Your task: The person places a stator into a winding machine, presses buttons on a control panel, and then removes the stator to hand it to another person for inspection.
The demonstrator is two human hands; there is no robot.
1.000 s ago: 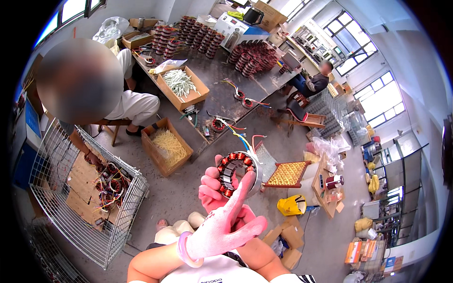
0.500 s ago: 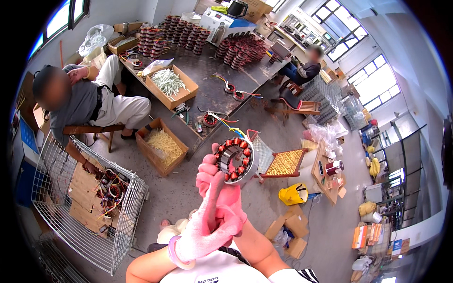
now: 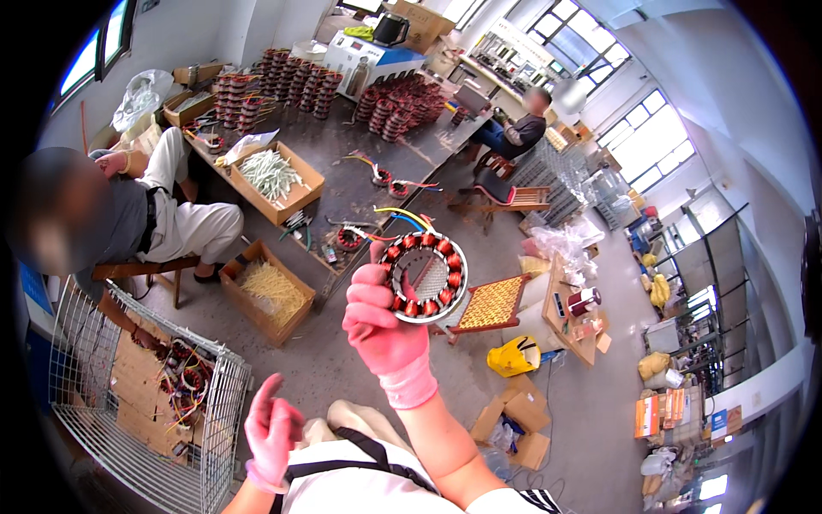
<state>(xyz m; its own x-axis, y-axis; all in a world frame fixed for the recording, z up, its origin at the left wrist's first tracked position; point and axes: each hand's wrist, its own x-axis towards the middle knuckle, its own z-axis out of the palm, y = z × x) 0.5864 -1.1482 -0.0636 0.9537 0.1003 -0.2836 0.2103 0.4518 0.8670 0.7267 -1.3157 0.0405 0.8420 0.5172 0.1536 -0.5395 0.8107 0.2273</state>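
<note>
A motor stator (image 3: 454, 295), a steel ring with copper-red coils around its inside, is held up in front of me. My right hand (image 3: 387, 330), in a pink glove, grips it by its left side. Blue, yellow and red lead wires (image 3: 401, 214) stick out from its top. Lower and to the left is my left hand (image 3: 272, 428), also in a pink glove. It is apart from the stator, its fingers loosely bent and spread, with nothing in them.
A wire cage (image 3: 158, 437) with cardboard and stators stands at left, a seated person's hand (image 3: 154, 344) inside it. Ahead is a dark table (image 3: 342, 141) with stacked stators (image 3: 402, 107) and a box of white sleeves (image 3: 300, 201). A woven stool (image 3: 492, 304) stands behind the held stator.
My left hand has come away from the right hand and dropped to the lower left. The stator has turned so its opening faces me more. The whole view has shifted slightly.
</note>
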